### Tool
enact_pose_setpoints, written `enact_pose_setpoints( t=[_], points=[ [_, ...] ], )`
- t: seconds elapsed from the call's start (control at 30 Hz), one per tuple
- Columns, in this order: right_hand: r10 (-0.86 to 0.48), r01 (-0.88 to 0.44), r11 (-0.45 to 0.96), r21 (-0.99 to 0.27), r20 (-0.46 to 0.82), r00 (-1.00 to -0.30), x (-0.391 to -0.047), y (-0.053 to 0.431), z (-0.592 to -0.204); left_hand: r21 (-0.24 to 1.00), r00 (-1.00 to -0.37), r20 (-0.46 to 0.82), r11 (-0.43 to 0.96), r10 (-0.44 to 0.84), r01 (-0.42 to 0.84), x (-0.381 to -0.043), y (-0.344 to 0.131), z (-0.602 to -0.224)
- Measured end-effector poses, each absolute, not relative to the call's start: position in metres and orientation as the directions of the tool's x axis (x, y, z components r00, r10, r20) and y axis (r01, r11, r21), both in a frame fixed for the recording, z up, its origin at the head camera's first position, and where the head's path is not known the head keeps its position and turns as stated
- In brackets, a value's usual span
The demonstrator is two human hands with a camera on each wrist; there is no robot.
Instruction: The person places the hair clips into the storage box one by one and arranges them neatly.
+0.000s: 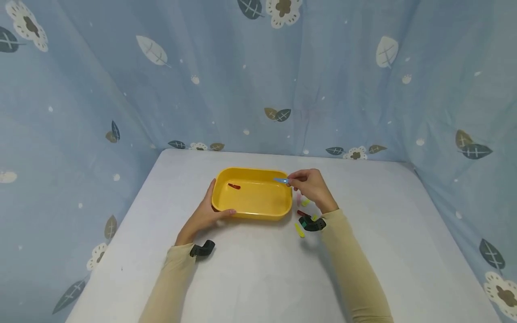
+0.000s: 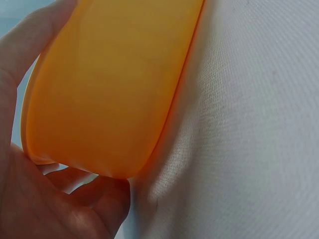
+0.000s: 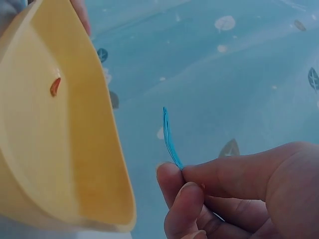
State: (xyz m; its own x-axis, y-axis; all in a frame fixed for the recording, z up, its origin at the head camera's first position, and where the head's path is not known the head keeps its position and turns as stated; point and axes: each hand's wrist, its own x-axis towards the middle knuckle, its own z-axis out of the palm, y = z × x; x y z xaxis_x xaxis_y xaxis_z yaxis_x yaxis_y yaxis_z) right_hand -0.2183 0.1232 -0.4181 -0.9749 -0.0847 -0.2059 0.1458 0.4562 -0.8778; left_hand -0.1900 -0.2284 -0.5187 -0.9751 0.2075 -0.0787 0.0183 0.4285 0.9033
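Note:
A yellow plastic basin [image 1: 258, 199] stands on the white table, and a red hair clip [image 1: 234, 186] lies inside it, toward the left. My left hand [image 1: 205, 215] grips the basin's left end, thumb over the near side and fingers around the far side. At the basin's right end, my right hand [image 1: 313, 185] pinches a blue hair clip [image 1: 281, 180] between thumb and fingers. The right wrist view shows this blue clip [image 3: 168, 137] edge-on, sticking up from the fingertips. The basin's outer wall [image 2: 109, 94] fills much of the left wrist view.
Several loose clips lie on the table right of the basin, below my right hand: a yellow-green one [image 1: 299, 230], a red one [image 1: 301, 213] and a pink one [image 1: 298, 199], partly hidden by the wrist. A blue patterned curtain [image 1: 258, 80] hangs behind the table [image 1: 250, 278].

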Motion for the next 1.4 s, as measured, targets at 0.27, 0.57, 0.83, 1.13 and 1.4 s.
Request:
enact_pose_setpoints(
  t=[0.27,0.57,0.83,1.13,1.4],
  points=[
    [-0.111,0.126,0.441,-0.889,-0.193,-0.975,-0.22,0.115,-0.421,0.91,-0.976,-0.08,0.413,0.204,0.012,-0.183,-0.226,-0.524],
    [-0.121,0.126,0.424,-0.897,-0.194,-0.974,-0.224,0.101,-0.42,0.909,-0.975,-0.077,0.417,0.21,0.018,-0.182,-0.228,-0.521],
    [-0.112,0.131,0.416,-0.9,-0.194,-0.975,-0.225,0.093,-0.424,0.898,-0.971,-0.097,0.439,0.218,0.009,-0.182,-0.227,-0.522],
    [-0.129,0.113,0.424,-0.899,-0.183,-0.975,-0.232,0.08,-0.42,0.892,-0.972,-0.083,0.452,0.219,0.026,-0.187,-0.228,-0.518],
    [-0.178,0.084,0.417,-0.905,-0.172,-0.969,-0.241,0.066,-0.424,0.893,-0.975,-0.092,0.449,0.201,0.008,-0.187,-0.228,-0.517]
  ],
)
